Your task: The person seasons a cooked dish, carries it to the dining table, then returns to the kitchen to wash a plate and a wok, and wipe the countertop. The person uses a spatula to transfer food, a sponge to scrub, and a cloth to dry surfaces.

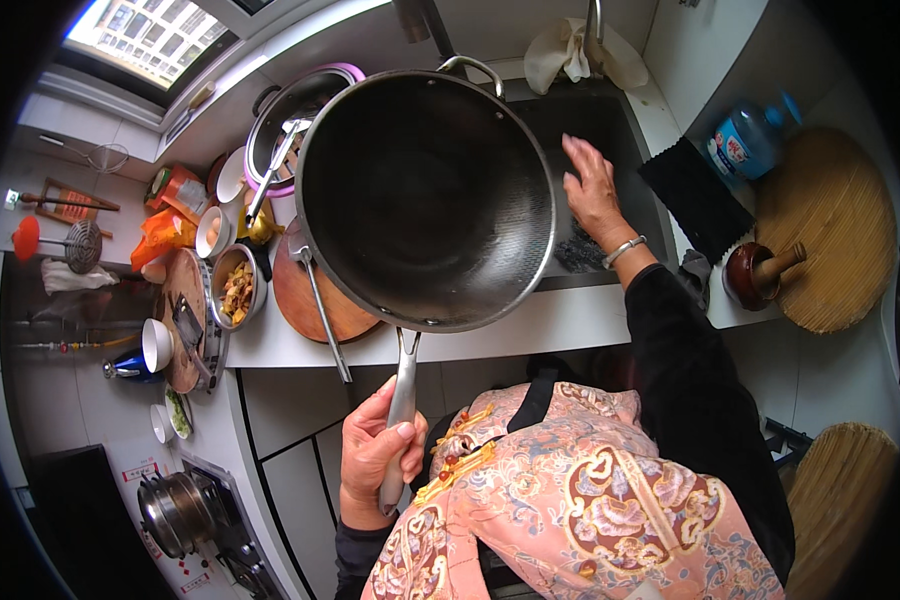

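My left hand (381,442) is closed around the metal handle of a large dark wok (427,195), which hangs tilted over the counter and the left part of the sink. The wok's wide inside faces me and holds nothing that I can see; a loop handle is at its far rim. To its right, my right hand (591,187) is spread over the dark sink (645,217), with nothing in it and a gap between it and the wok. A dark mesh-like scrubber (579,247) lies in the sink below that hand. The faucet (424,22) is partly hidden behind the wok.
Left of the wok are a pot (259,142) with a spatula, a round wooden board (300,300) with a metal utensil, and a bowl of chopped food (238,289). At right are a black cloth (697,199), a bottle (746,142) and a mortar (746,281). A steel pot (176,514) stands on the stove.
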Available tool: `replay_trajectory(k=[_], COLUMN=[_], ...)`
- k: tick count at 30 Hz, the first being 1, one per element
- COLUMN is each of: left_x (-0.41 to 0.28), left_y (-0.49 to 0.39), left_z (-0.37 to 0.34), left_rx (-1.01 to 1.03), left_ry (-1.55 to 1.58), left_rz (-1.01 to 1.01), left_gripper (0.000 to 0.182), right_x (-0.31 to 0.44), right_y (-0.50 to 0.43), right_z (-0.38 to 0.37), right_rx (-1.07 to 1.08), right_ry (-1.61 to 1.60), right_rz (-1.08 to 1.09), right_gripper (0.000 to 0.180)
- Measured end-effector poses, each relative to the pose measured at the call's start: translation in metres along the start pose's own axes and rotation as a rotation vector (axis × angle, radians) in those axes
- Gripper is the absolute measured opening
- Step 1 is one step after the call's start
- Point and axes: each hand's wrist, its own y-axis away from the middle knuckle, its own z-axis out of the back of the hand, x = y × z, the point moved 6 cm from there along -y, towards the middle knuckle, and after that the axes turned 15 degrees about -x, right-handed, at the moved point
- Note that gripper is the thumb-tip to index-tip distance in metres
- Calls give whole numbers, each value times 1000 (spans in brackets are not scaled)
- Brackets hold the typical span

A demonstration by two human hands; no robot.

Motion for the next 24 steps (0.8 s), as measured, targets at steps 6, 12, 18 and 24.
replay_trajectory(k=[6,12,18,24], left_x=[0,-7,-4,24], left_y=[21,51,137,231], left_z=[25,54,113,184], left_rx=[73,37,172,84], left_ry=[251,287,336,524], left_rz=[139,87,-4,-60], left_gripper=[65,66,66,61], right_x=[-24,6,60,114], right_y=[52,95,184,233], right_z=[-10,-24,-21,26], right_rx=[450,397,815,480], right_ry=[336,211,481,-143], right_rz=[-250,-221,445,-203], right_gripper=[49,53,34,28])
